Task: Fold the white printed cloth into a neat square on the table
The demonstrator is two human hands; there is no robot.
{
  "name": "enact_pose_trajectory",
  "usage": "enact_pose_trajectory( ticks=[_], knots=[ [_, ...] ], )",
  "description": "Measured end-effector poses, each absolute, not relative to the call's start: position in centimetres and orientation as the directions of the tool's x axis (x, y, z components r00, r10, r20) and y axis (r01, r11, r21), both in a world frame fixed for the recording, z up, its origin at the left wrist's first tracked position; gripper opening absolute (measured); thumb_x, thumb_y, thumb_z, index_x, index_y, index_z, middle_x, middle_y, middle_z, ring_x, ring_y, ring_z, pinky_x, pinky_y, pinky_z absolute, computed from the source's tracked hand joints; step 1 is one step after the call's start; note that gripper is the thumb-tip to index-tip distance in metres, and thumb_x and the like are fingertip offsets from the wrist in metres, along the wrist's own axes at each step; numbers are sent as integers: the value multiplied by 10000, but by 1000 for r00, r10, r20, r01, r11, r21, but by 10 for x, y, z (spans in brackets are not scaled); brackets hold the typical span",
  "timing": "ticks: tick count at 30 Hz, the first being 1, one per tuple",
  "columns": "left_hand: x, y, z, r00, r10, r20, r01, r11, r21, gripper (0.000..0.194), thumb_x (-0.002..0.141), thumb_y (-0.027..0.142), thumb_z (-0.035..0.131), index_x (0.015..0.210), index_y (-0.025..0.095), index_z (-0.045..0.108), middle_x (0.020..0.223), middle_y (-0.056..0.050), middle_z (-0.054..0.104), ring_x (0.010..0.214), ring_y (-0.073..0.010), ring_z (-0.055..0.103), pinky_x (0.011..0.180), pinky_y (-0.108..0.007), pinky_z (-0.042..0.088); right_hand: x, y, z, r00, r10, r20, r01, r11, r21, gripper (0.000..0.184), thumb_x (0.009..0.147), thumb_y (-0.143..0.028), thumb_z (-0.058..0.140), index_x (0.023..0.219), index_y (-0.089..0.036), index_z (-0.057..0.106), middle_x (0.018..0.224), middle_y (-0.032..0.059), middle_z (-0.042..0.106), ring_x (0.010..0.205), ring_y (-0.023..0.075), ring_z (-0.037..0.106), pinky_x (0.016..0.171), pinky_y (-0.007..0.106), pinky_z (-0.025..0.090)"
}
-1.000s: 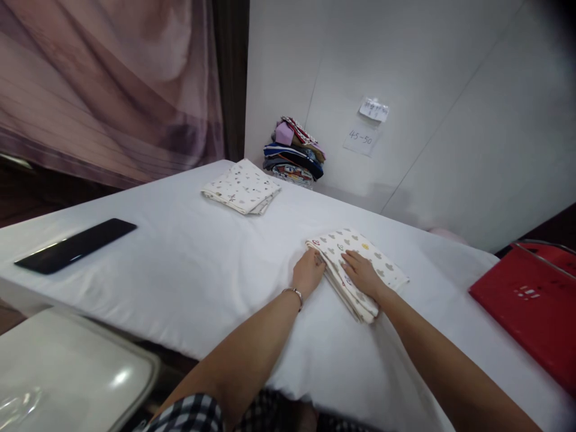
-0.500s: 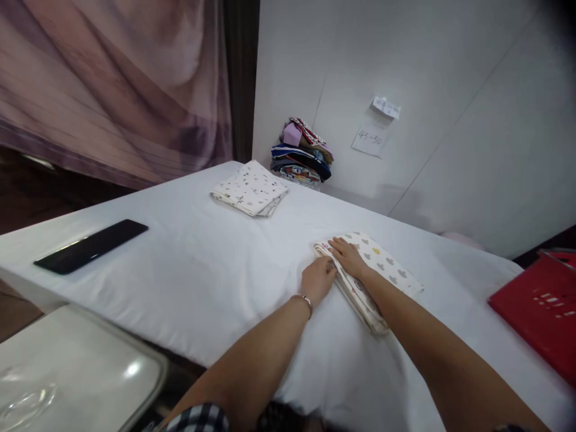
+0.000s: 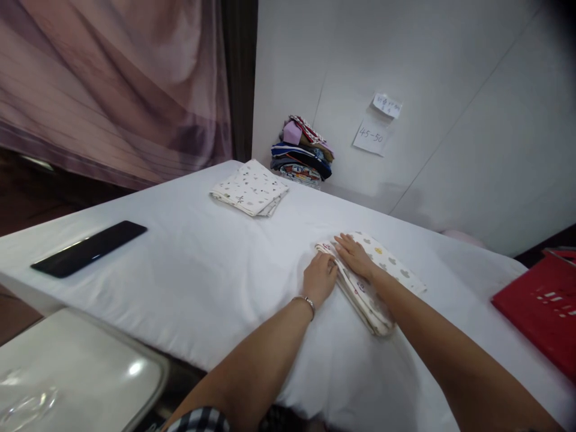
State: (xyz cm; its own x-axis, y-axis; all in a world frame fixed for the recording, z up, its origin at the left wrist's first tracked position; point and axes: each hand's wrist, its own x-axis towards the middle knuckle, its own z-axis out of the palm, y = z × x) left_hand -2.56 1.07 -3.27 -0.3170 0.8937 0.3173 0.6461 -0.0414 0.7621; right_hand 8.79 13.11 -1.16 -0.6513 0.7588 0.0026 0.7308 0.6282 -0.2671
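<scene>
A partly folded white cloth (image 3: 389, 259) with grey and yellow shapes lies on the white-covered table, one layer turned over along its near side. Small red marks show on the turned-over strip. My left hand (image 3: 319, 278), a bracelet at its wrist, is closed with curled fingers at the left end of this fold, pinching the cloth's edge. Flat on top of the strip, my right hand (image 3: 355, 255) presses with fingers stretched out. Farther back on the left rests a second, folded white cloth (image 3: 252, 187) with small dark prints.
A dark flat slab (image 3: 90, 248) lies near the table's left side. Folded clothes (image 3: 302, 150) are stacked beyond the far edge by the wall. At the right sits a red holed item (image 3: 540, 306). A pale glossy surface (image 3: 81, 372) stands at the lower left.
My right hand has slid slightly to the right along the folded strip. The left hand stays at the cloth's edge, and the view has shifted a little.
</scene>
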Motion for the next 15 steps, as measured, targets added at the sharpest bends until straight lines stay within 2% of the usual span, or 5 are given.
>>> enact_pose_trajectory(
  ticks=[4, 8, 11, 15],
  knots=[
    [-27, 13, -33, -306, 906, 291, 624, -40, 780, 143, 809, 199, 517, 944, 226, 557, 990, -14, 577, 922, -136, 528, 801, -241, 402, 93, 123, -16, -702, 712, -12, 692, 678, -248, 530, 926, -507, 223, 1384, -269, 341, 1489, 35, 218, 1380, 214, 116, 1086, 524, 85],
    [-36, 19, -36, -414, 875, 253, 587, 44, 808, 128, 821, 197, 493, 917, 212, 575, 957, -17, 590, 903, -139, 529, 803, -248, 398, 102, 124, -16, -688, 725, 7, 702, 669, -246, 527, 926, -511, 224, 1381, -277, 349, 1485, 34, 230, 1377, 214, 133, 1091, 504, 111],
    [-45, 23, -37, -458, 843, 283, 624, 78, 777, 137, 822, 205, 491, 867, 216, 620, 930, -19, 598, 920, -152, 515, 827, -270, 375, 120, 129, -16, -633, 771, 67, 756, 635, -163, 529, 922, -513, 240, 1379, -273, 356, 1491, 36, 212, 1379, 235, 114, 1091, 516, 90],
    [-51, 23, -37, -452, 848, 277, 694, 139, 706, 161, 826, 269, 513, 842, 253, 672, 960, -16, 604, 960, -175, 492, 852, -321, 332, 144, 137, -25, -568, 823, 11, 815, 565, -128, 530, 920, -525, 225, 1377, -288, 353, 1487, 25, 224, 1371, 243, 154, 1076, 539, 119]
  ],
)
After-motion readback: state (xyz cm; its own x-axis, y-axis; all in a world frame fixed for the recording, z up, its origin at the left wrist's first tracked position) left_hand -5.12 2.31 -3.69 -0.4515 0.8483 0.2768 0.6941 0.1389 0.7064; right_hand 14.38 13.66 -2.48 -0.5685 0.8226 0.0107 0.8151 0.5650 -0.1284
